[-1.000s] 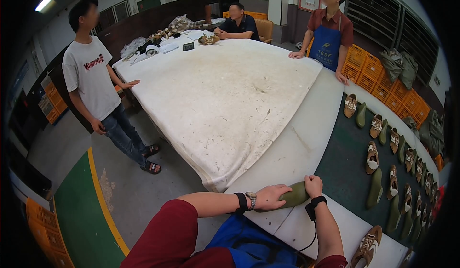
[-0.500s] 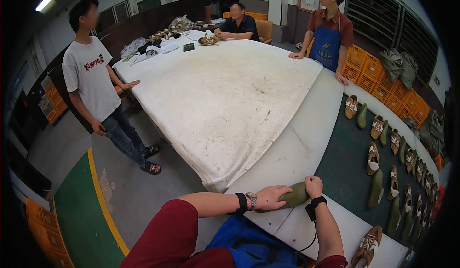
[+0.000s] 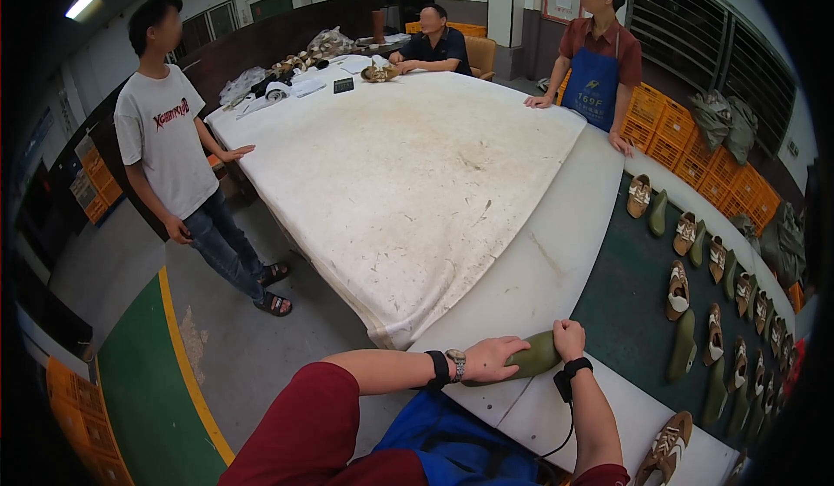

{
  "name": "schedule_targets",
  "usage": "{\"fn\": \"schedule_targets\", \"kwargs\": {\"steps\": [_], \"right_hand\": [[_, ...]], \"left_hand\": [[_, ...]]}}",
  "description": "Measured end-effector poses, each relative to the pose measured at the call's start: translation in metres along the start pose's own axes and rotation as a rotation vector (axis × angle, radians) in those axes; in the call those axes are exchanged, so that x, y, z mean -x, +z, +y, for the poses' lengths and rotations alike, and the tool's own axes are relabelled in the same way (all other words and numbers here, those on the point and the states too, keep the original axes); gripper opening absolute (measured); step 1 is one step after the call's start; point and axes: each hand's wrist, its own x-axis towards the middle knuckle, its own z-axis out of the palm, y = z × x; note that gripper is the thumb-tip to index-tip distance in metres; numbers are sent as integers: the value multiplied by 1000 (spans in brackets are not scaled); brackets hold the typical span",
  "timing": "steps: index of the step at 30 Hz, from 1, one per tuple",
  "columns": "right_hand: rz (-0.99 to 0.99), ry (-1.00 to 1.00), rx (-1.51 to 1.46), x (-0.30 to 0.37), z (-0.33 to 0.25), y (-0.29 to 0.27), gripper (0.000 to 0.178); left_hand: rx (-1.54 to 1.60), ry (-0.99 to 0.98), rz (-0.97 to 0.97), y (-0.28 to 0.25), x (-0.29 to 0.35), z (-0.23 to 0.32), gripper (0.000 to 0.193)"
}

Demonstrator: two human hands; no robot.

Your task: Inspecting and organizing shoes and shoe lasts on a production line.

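A green shoe last [image 3: 537, 355] lies across the white tabletop close in front of me. My left hand [image 3: 493, 358] rests over its left part, with thumb and fingers wrapped round it. At the opposite end my right hand [image 3: 569, 339] is closed in a fist against the last; its fingertips are hidden. A brown shoe [image 3: 665, 451] with white stripes and laces sits at the table's lower right, near my right forearm. On the dark green surface to the right stand rows of similar shoes [image 3: 678, 291] and green lasts [image 3: 682, 347].
A stained white cloth [image 3: 391, 191] covers the large table ahead. One person [image 3: 169, 138] stands at the left, another [image 3: 599, 60] at the far right in a blue apron, and a third [image 3: 433, 47] sits at the far end by a shoe. Orange crates [image 3: 669, 125] line the right wall.
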Motion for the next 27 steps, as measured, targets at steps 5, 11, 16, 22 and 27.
{"fn": "schedule_targets", "kwargs": {"steps": [5,11,16,22,27], "right_hand": [[-3,-39,-15,-3,2,6,30],[34,-134,0,-12,33,20,30],[-22,-117,-67,-6,22,11,31],[-92,-135,-92,-16,28,16,31],[-51,-132,-76,-23,40,25,31]], "left_hand": [[3,-11,6,-3,3,0,44],[47,58,24,11,1,-10,46],[56,18,32,15,2,-9,46],[55,8,27,12,2,-10,46],[77,-8,3,10,0,-10,46]]}}
